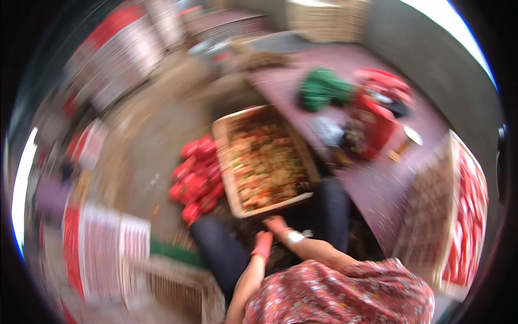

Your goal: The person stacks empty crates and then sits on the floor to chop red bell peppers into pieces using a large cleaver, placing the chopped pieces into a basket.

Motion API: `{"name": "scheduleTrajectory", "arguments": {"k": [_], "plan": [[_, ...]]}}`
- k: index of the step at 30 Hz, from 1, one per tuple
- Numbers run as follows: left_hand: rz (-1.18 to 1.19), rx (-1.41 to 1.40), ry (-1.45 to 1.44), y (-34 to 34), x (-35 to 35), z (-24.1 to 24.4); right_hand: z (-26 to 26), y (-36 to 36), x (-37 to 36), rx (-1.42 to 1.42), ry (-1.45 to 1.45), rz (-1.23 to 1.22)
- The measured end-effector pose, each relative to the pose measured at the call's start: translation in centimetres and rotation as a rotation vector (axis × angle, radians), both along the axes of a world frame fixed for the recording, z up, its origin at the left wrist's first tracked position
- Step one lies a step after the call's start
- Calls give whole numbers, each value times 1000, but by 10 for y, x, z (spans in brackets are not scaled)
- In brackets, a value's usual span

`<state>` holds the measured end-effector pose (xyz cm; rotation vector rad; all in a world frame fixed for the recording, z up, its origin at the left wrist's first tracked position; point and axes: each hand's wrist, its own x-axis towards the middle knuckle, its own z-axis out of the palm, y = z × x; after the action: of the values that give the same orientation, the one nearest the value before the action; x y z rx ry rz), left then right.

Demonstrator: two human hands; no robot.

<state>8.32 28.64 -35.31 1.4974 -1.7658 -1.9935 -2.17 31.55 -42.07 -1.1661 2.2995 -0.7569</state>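
My left hand (263, 244) and my right hand (279, 227) are close together between my knees, just in front of a tilted wooden-coloured crate (223, 152). The right wrist wears a white band (294, 236). Motion blur hides the fingers, so I cannot tell whether either hand holds anything. Inside the crate lies a layer of many small orange, yellow, red and green pieces (267, 164), too blurred to name. A heap of shiny red bundles (198, 178) rests on the floor against the crate's left side.
On a purple surface (364, 190) at right are a green mesh bundle (323, 89), a red bag (374, 125) and a cup-like container (412, 136). A basket of red-and-white long items (465, 218) stands far right. Stacked cartons (109, 251) and another basket (174, 287) are at left.
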Motion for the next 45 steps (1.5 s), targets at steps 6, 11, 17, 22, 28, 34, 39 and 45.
{"name": "scheduleTrajectory", "arguments": {"k": [6, 11, 17, 22, 28, 34, 39, 45], "plan": [[-18, 148, 90, 11, -4, -38, 7, 38, -9, -74, -477, -472], [-33, 223, 158, -3, 11, -54, 36, 47, 12, -51, -384, -461], [-16, 276, 313, -34, 6, -75, 117, 41, 18, -473, -242, -452], [212, 340, 288, -1, -8, 20, 177, 61, -37, -688, -348, -635], [357, 334, 457, -35, 4, 57, 227, 55, -156, -409, 165, -519], [671, 177, 619, -102, 6, 62, 198, 113, -267, 442, 447, -478], [966, 197, 523, -185, 19, 4, 180, 110, -281, 476, 411, -425], [279, -583, -179, -260, -28, 0, 224, 64, -260, -177, 124, -558]]}}
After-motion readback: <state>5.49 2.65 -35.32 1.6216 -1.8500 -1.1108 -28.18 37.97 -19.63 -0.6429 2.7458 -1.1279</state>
